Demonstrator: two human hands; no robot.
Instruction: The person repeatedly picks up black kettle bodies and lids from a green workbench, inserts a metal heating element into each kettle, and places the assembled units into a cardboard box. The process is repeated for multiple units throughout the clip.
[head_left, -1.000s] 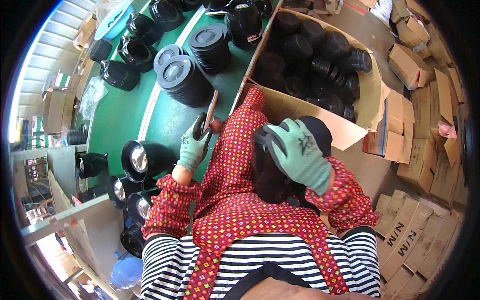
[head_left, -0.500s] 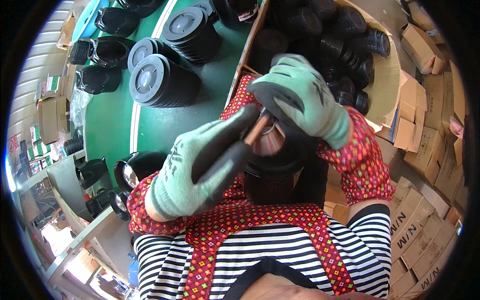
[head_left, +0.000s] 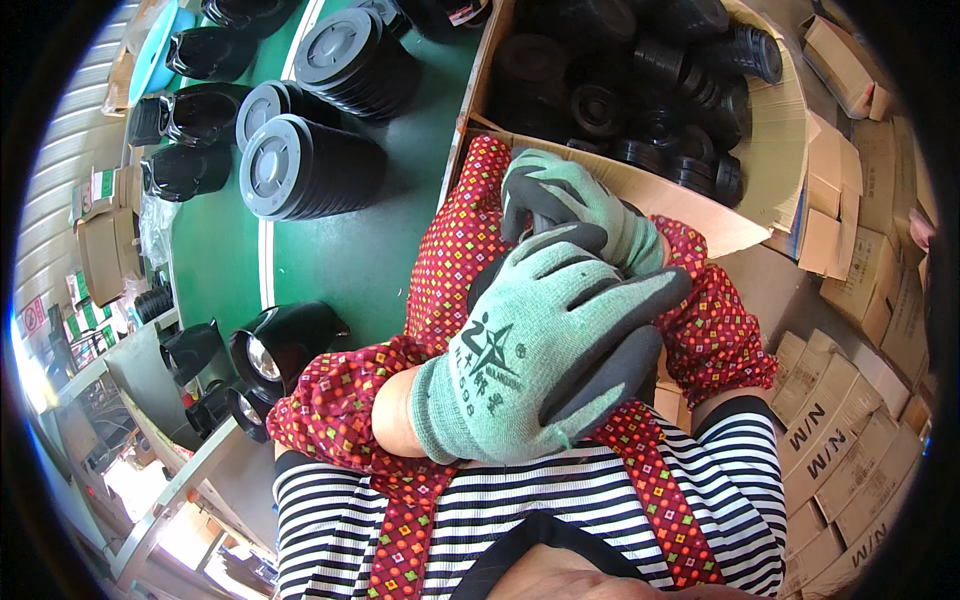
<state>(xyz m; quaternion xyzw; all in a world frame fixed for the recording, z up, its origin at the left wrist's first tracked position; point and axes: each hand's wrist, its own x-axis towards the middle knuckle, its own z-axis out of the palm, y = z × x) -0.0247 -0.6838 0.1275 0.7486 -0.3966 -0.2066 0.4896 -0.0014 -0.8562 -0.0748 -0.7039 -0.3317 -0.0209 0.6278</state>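
A black, curved-edged object (head_left: 485,284) lies against the red, patterned cloth apron (head_left: 452,252), mostly covered, with only a dark, rounded sliver showing, so its full shape and tilt cannot be told.

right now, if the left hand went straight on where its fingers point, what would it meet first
Probably the red patterned right sleeve, which lies just beyond the left hand in the picture; depth is unclear, so the hand may pass above it instead.

Two gloved hands (head_left: 540,345) (head_left: 580,195), one green table (head_left: 325,255), one blue basin (head_left: 157,52) show.
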